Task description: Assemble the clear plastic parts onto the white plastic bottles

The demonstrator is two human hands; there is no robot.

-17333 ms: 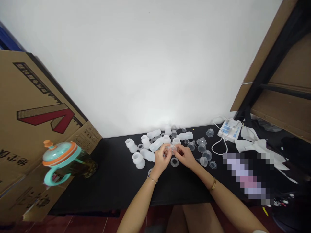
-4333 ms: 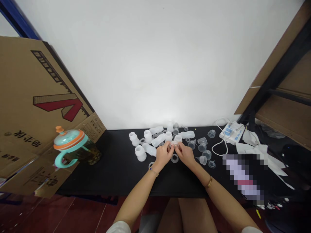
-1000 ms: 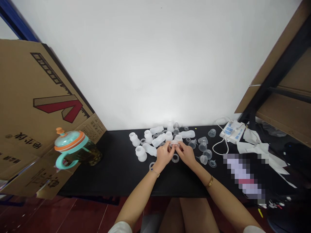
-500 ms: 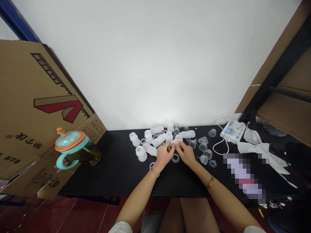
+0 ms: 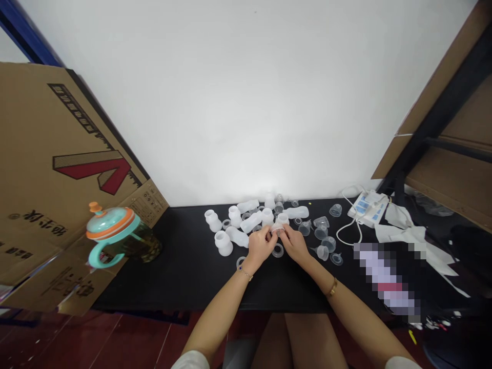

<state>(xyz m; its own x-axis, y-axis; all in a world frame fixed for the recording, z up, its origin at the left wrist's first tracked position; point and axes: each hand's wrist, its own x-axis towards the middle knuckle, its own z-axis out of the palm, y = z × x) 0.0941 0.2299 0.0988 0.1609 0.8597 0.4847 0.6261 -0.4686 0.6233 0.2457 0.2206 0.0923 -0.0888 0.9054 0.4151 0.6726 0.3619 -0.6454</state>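
Note:
Both my left hand (image 5: 261, 244) and my right hand (image 5: 293, 242) are closed on a small translucent bottle collar (image 5: 277, 228), pinching it from opposite sides with thumbs and fingertips. Its finer details are partly covered by the fingers. Just beyond it stands an open-necked white bottle (image 5: 283, 218). A loose ring (image 5: 277, 250) lies on the black table between my wrists. To the left are several milky bottles, one upright bottle (image 5: 223, 243) among them. Clear dome caps (image 5: 321, 231) and a bottle nipple (image 5: 336, 259) lie to the right of my right hand.
A lidded jug (image 5: 125, 236) with a turquoise handle stands at the left, by a large cardboard box (image 5: 57, 154). A white power strip (image 5: 369, 207) with its cord and crumpled white paper (image 5: 400, 230) lie at the right. The white wall (image 5: 246, 102) bounds the black table (image 5: 180, 266) behind.
The collar between my fingertips has tilted a little, showing more of its translucent top. My hands have shifted only slightly, and the things on the table stay in place.

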